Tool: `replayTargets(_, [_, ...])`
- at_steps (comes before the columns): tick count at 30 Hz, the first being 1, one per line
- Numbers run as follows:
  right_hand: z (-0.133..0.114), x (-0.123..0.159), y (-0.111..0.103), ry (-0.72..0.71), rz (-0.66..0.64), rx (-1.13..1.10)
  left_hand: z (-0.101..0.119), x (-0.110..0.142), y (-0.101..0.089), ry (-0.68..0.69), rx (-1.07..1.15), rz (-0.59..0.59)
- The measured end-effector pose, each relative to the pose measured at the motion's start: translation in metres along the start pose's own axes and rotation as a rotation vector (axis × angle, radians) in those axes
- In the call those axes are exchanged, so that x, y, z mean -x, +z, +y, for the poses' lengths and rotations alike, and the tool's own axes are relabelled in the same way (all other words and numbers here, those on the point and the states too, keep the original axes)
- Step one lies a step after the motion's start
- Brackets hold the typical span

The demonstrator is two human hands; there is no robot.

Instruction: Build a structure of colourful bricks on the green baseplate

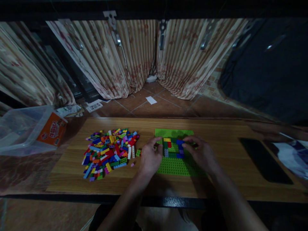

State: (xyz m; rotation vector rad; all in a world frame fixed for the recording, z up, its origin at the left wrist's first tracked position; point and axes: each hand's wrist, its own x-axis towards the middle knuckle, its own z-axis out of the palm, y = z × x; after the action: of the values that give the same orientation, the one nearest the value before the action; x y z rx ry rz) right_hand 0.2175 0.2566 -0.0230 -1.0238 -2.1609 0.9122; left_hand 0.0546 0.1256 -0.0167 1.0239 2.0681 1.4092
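1. Nearest me, my forearms reach in over the near edge of the wooden table (pixel 228 187).
2. My left hand (pixel 151 157) is at the left edge of the green plate (pixel 174 168); its thumb and index finger are curled with a gap between their tips. I cannot tell whether anything is tucked inside it.
3. My right hand (pixel 202 152) comes in from the other side, index finger and thumb at the blue brick (pixel 179 141) on the upper right corner of the frame. I cannot tell whether they pinch it or only press against it.
4. The frame itself sits on the plate between my hands, a rectangle of bricks around a bare green middle: blue down the right, dark green along the bottom, green and greyish on the left, with a yellow brick (pixel 166 140) at the upper left and a red brick (pixel 169 145) just below it.
5. Left of my left hand, the loose pile (pixel 109 154) spreads over the table in many colours.
6. Well to my right lies a flat black slab (pixel 266 160).
7. Beyond the table's left end, a clear box (pixel 26 128) bears an orange label (pixel 52 129).
8. Farther off, a white paper (pixel 151 100) lies on the tiled floor, before striped curtains (pixel 137 61).
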Motion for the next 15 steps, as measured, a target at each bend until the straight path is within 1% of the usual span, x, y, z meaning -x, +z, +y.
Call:
replayTargets(2, [0.001,-0.001,0.002,-0.018,0.004,0.014,0.000,0.001,0.000,0.004,-0.056,-0.019])
replayTargets(6, [0.000,-0.001,0.011,-0.022,-0.028,0.002,-0.001,0.004,0.003,0.039,-0.140,-0.060])
replayTargets(10, [0.001,-0.001,0.018,-0.002,-0.030,0.010,-0.001,0.005,0.005,0.069,-0.183,-0.079])
replayTargets(15, [0.003,-0.002,0.021,0.015,-0.023,0.042,0.000,0.005,0.004,0.088,-0.215,-0.104])
